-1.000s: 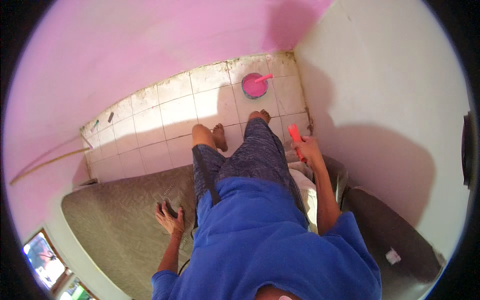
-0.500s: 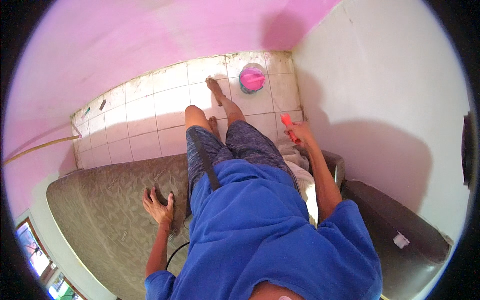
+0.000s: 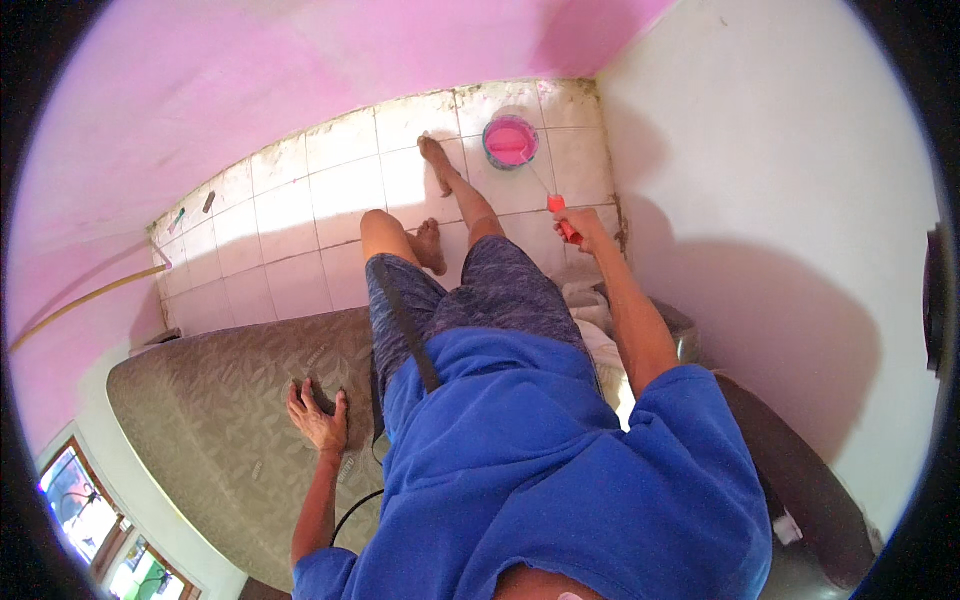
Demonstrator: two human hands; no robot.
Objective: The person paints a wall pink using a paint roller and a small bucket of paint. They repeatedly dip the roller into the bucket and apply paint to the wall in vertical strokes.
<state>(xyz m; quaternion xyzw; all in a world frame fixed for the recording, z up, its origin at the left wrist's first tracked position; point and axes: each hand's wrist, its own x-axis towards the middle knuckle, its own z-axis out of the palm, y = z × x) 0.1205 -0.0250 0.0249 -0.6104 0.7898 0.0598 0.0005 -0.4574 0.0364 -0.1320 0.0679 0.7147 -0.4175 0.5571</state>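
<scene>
My right hand (image 3: pixel 583 228) is wrapped round the red handle of a paint roller (image 3: pixel 557 203). The roller's thin metal rod runs up and left into a bucket (image 3: pixel 487 152) of pink paint on the floor, where its pink-coated sleeve lies in the paint. My left hand (image 3: pixel 320 418) rests on the grey-brown patterned sofa seat (image 3: pixel 230 440), fingers spread and holding nothing.
A pink wall (image 3: pixel 250 70) rises beyond the tiled floor (image 3: pixel 340 200), and a white wall (image 3: pixel 760 150) stands to the right. My foot (image 3: pixel 436 160) is beside the bucket. A yellowish pole (image 3: pixel 90 300) leans at the left. A dark sofa arm (image 3: pixel 800 450) lies right of me.
My right hand has moved forward and left, bringing the roller handle nearer the bucket. The sleeve in the paint has turned and lies more level. My left hand stays on the seat.
</scene>
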